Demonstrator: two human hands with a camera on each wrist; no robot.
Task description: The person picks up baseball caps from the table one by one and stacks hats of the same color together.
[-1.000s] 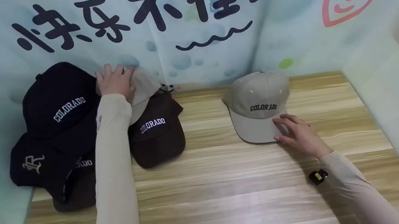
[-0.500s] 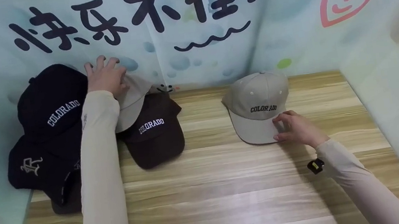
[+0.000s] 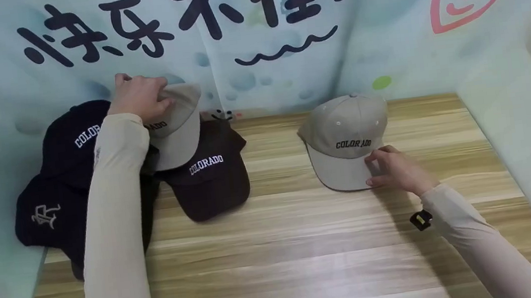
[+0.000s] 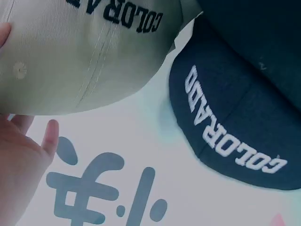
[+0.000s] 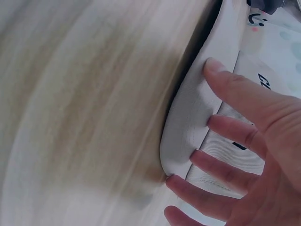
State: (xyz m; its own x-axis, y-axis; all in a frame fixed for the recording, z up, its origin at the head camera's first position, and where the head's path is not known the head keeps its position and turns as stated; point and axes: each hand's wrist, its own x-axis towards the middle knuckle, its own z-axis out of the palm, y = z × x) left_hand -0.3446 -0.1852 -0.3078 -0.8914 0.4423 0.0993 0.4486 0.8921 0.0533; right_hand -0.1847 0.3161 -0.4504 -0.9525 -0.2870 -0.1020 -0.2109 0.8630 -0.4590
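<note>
At the pile on the left, my left hand holds a beige cap by its crown, above a dark brown cap. The left wrist view has the fingers at the edge of this beige cap's crown, with a navy COLORADO cap beside it. On the right, my right hand touches the brim of another beige cap standing on the table. In the right wrist view, that hand's spread, relaxed fingers lie along the brim.
A navy COLORADO cap leans at the back left, partly behind my left sleeve. In front of it lies a dark cap with an R emblem. Printed cloth walls border the wooden table.
My left hand has moved left, and the beige cap it holds has turned, showing part of its lettering. The upper navy cap has dropped lower. My right hand has barely moved.
</note>
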